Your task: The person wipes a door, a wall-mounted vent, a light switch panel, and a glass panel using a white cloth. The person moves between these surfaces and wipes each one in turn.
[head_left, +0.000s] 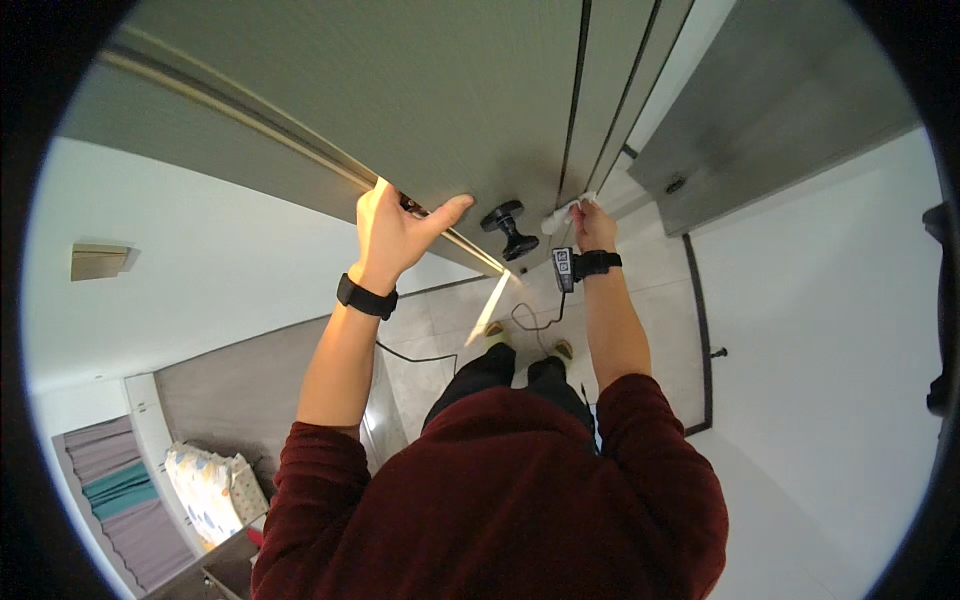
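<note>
A grey-green door panel (420, 97) with dark vertical grooves stands in front of me. My left hand (391, 234) grips its edge near the latch, thumb lying on the door face and fingers hidden behind. On the same face, a black round doorknob (511, 229) sticks out between my two hands. My right hand (595, 226) holds a white cloth or tissue (556, 220) against the panel, right of the knob by the grooves. A black strap with a small device (563, 270) is on my right wrist.
A second grey door (757, 112) stands at the upper right, beside a white wall (810, 315). A black doorstop (720, 352) juts out near the dark skirting. Cables (420, 360) hang near my legs. Patterned bedding (210, 491) and curtains (124, 502) show at the lower left.
</note>
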{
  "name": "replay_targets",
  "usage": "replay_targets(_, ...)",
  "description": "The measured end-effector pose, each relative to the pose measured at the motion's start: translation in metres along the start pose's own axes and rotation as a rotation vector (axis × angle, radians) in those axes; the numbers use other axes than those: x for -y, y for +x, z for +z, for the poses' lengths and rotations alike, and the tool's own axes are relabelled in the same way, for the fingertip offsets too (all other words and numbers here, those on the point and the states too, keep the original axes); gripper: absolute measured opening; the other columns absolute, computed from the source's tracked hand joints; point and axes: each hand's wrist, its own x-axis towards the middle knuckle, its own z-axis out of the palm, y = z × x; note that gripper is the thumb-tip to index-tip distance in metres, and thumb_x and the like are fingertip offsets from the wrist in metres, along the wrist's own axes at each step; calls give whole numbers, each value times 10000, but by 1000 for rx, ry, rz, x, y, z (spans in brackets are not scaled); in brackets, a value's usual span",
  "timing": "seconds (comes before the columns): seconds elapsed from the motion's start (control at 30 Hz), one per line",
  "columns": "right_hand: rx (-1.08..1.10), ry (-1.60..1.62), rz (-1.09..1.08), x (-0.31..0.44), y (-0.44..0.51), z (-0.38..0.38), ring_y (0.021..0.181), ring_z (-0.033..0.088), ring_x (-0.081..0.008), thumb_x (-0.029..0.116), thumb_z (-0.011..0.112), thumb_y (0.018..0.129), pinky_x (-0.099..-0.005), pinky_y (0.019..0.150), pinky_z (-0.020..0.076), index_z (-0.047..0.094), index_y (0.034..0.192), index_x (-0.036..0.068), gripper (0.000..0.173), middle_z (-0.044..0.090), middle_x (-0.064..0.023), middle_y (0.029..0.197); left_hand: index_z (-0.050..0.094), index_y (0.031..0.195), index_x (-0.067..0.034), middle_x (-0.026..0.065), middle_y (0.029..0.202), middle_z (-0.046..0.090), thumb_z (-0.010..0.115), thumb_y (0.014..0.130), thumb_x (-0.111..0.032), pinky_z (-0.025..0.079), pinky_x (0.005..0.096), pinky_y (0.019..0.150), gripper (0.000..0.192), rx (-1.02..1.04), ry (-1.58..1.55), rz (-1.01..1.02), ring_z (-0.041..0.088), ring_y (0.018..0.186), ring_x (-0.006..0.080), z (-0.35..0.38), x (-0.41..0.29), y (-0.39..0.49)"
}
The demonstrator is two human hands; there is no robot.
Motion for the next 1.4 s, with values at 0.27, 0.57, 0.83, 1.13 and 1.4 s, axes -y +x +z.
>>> replay_targets(0.27, 405, -135, -348, 138, -169, 76, 1077, 642, -203, 5, 584, 981, -334, 922, 563, 600, 1252, -86, 287, 651, -118, 1182, 609, 1111, -12, 60, 847, 721, 887, 739, -318, 504, 239, 582, 557, 0, -72, -89, 604, 616, 88, -5, -11, -1)
replay_targets(0.57, 542, -642, -1987, 218, -260, 156, 906, 630, -153, -4, 706, 885, -252, 797, 523, 729, 1113, 81, 244, 628, -59, 1118, 587, 1141, -16, 64, 918, 735, 895, 737, -291, 514, 231, 610, 577, 61, 42, -114, 620, 670, 81, -10, -10, 2)
replay_targets(0.83, 507, -667, -1820, 143, -184, 111, 894, 610, -260, -82, 693, 765, -336, 748, 509, 730, 902, 92, 225, 614, -86, 966, 601, 1122, 2, 81, 847, 727, 904, 724, -327, 517, 243, 590, 598, 43, -74, -115, 642, 650, 100, -6, -8, -1)
replay_targets(1.13, 589, -872, -1662, 44, -69, 20, 844, 583, -267, -58, 703, 773, -322, 675, 462, 669, 839, 60, 139, 580, -92, 914, 697, 984, 35, 121, 807, 749, 904, 717, -331, 528, 251, 565, 498, -8, -4, 10, 698, 644, 135, 0, 5, -3)
replay_targets(1.4, 382, -1201, -1100, -68, 16, -59, 758, 606, -228, -95, 651, 809, -326, 658, 490, 663, 871, 42, 151, 599, -82, 867, 695, 991, 44, 126, 812, 752, 927, 693, -347, 537, 255, 564, 543, 18, -67, -36, 706, 650, 147, 0, 7, -4)
